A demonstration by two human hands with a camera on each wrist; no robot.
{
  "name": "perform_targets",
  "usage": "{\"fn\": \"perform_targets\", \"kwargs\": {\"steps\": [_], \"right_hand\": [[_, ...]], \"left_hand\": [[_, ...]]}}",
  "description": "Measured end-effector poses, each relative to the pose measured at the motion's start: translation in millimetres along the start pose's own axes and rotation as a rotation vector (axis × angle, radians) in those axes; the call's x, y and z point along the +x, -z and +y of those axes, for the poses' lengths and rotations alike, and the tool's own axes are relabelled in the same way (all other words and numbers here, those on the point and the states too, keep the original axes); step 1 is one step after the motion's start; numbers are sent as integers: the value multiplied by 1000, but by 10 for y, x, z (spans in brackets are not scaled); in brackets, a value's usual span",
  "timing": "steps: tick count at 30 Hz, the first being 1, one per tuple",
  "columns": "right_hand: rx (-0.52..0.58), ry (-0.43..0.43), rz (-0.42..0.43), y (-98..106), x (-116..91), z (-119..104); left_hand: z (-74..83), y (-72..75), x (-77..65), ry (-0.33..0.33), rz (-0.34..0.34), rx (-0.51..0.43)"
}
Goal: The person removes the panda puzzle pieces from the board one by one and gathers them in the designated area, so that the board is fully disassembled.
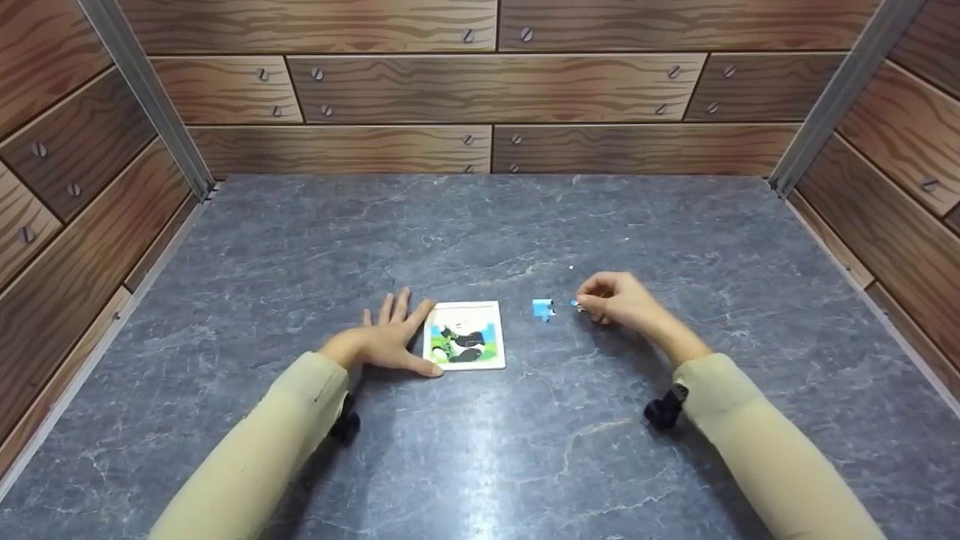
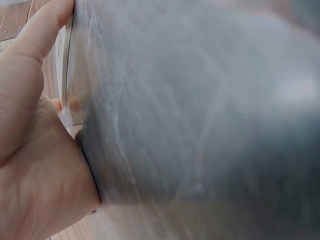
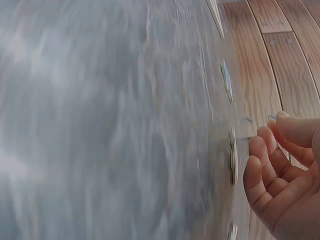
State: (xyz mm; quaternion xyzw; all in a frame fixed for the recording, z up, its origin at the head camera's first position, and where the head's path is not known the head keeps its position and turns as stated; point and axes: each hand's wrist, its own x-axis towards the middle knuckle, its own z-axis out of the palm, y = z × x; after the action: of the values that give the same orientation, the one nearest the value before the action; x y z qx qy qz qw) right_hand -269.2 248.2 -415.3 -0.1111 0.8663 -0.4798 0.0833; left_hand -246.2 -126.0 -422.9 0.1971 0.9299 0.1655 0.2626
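Note:
A square panda jigsaw puzzle (image 1: 465, 364) in a white frame lies on the grey tabletop. My left hand (image 1: 390, 341) is spread at its left side, with forefinger at the upper corner and thumb (image 2: 42, 30) at the lower one. To the right of the frame lies a loose blue puzzle piece (image 1: 543, 308). My right hand (image 1: 619, 300) is over a second small puzzle piece (image 1: 578, 306), blue and white, mostly hidden by the fingers. In the right wrist view that piece (image 3: 233, 155) lies on the table below the loosely curled fingers (image 3: 254, 172).
Small white specks (image 1: 571, 267) dot the tabletop (image 1: 337, 240) beyond the right hand. Wood-patterned walls (image 1: 495, 86) enclose the back and both sides. Another flat piece (image 3: 233, 231) shows at the bottom of the right wrist view.

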Motion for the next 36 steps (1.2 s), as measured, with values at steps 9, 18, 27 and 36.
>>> {"fn": "perform_targets", "kwargs": {"steps": [9, 18, 27, 36], "right_hand": [[-26, 32, -62, -228, 80, -155], [-12, 60, -119, -425, 148, -336], [-27, 127, -162, -622, 13, -796], [15, 138, -214, -852, 153, -779]], "left_hand": [[6, 5, 0, 4, -8, 0], [2, -1, 18, 9, -3, 13], [-7, -4, 10, 9, -3, 14], [11, -3, 7, 19, -4, 8]]}}
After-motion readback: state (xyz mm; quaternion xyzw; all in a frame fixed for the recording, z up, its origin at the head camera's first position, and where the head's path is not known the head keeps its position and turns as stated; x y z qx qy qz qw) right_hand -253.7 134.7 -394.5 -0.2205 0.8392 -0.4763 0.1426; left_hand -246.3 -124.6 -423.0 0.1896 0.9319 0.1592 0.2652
